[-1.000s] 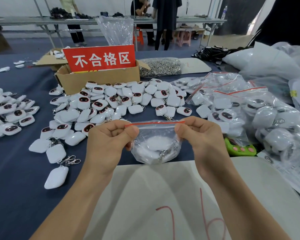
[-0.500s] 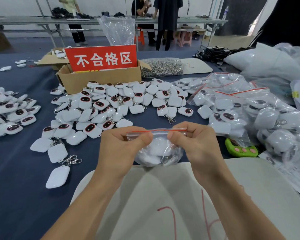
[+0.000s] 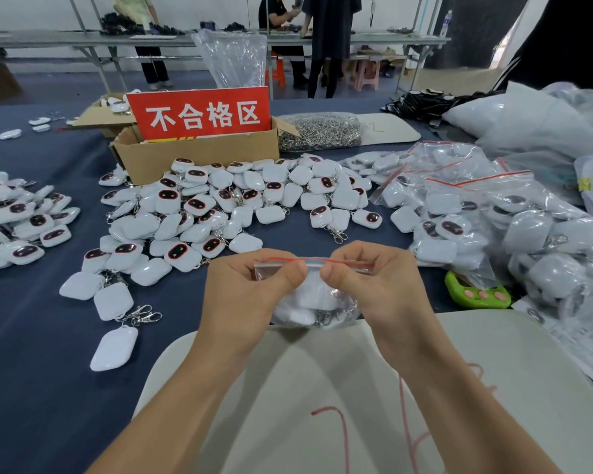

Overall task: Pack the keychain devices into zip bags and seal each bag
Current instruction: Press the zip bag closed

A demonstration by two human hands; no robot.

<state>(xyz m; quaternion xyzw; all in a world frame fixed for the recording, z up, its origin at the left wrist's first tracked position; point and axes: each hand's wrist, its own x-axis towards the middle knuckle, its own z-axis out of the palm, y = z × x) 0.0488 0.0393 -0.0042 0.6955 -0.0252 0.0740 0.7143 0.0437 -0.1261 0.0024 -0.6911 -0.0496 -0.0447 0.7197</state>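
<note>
While its red strip is being pressed shut, a filled zip bag hangs at centre.
Loose keychain devices lie at ten o'clock. The left hand pinches the strip's left half, the right hand pinches just beside it, thumbs nearly touching. I'd slide each pinch outward to its corner, feeling the track click, before adding it to packed bags at two o'clock.
</note>
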